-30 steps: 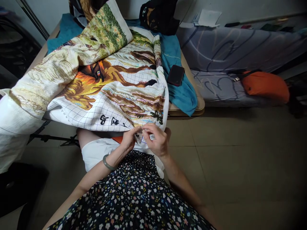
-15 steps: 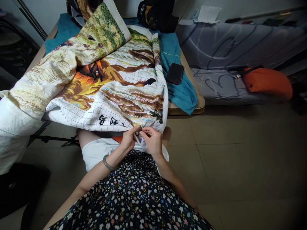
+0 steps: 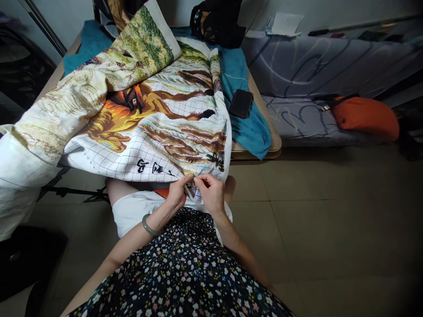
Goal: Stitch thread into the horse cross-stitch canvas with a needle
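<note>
A large cross-stitch cloth (image 3: 172,121) spreads from a low table onto my lap, its rolled part lying to the left. It shows brown and orange stitched shapes, blue grid lines and black characters near the front edge. My left hand (image 3: 178,192) is closed on the front edge, thumb on top, with the cloth bunched under it. Beside it, my right hand (image 3: 211,193) pinches thumb and forefinger together right at the cloth. Whatever is between those fingertips is too small to make out.
Under the cloth lies a teal cloth (image 3: 254,132) on the table (image 3: 274,147). On it rests a dark phone (image 3: 241,103). A black bag (image 3: 216,22) stands at the back. To the right, an orange bag (image 3: 365,118) sits on a grey patterned sofa (image 3: 297,114).
My right hand has shifted very slightly to the right at the cloth's edge. My left hand keeps its hold. The view has tilted slightly.
</note>
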